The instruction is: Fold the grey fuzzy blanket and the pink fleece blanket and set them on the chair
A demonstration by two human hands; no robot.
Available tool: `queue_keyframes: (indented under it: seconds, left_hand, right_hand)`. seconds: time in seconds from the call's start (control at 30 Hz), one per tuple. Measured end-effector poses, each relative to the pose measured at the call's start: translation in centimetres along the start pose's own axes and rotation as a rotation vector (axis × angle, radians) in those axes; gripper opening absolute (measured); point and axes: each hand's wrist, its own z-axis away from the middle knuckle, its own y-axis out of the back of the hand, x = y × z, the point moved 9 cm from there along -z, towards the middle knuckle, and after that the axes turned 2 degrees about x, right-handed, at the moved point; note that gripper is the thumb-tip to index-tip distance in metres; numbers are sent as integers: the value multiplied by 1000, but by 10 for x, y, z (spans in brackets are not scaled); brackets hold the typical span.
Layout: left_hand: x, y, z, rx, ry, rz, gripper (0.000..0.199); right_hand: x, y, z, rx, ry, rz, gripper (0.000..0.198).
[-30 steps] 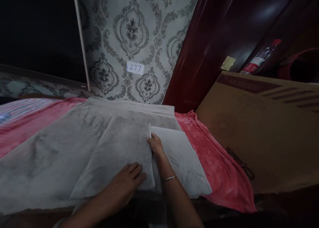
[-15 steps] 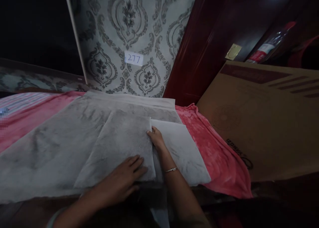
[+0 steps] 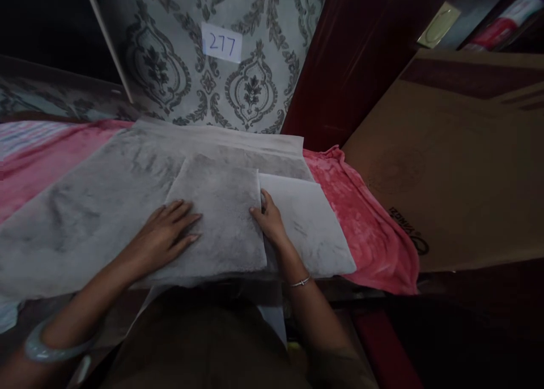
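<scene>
- Left hand (image 3: 164, 237) has slid left over the folded grey cloth (image 3: 225, 225), grip apart
- Right hand (image 3: 271, 220) stays, grip clamped on the flap's right edge
- Pink blanket (image 3: 365, 230) beneath, cardboard box (image 3: 463, 174) to the right

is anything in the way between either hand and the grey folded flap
Nothing visible is. The left hand lies with its fingers spread directly on the grey folded flap, and the right hand is at the flap's right edge, with no other object showing between.
</scene>
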Motion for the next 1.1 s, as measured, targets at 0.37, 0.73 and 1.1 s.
queue_keyframes:
  seconds: [0.37, 0.73, 1.1]
  left_hand:
    - [-3, -17, 10, -2, 43, 2, 64]
    - [1, -17, 12, -9, 40, -54, 64]
    - [7, -3, -9, -95, -9, 12, 58]
  right_hand:
    - [-14, 8, 54, -102, 4, -38, 81]
    - [-25, 10, 116, -120, 38, 48, 70]
    - [-79, 17, 100, -69, 178, 658, 46]
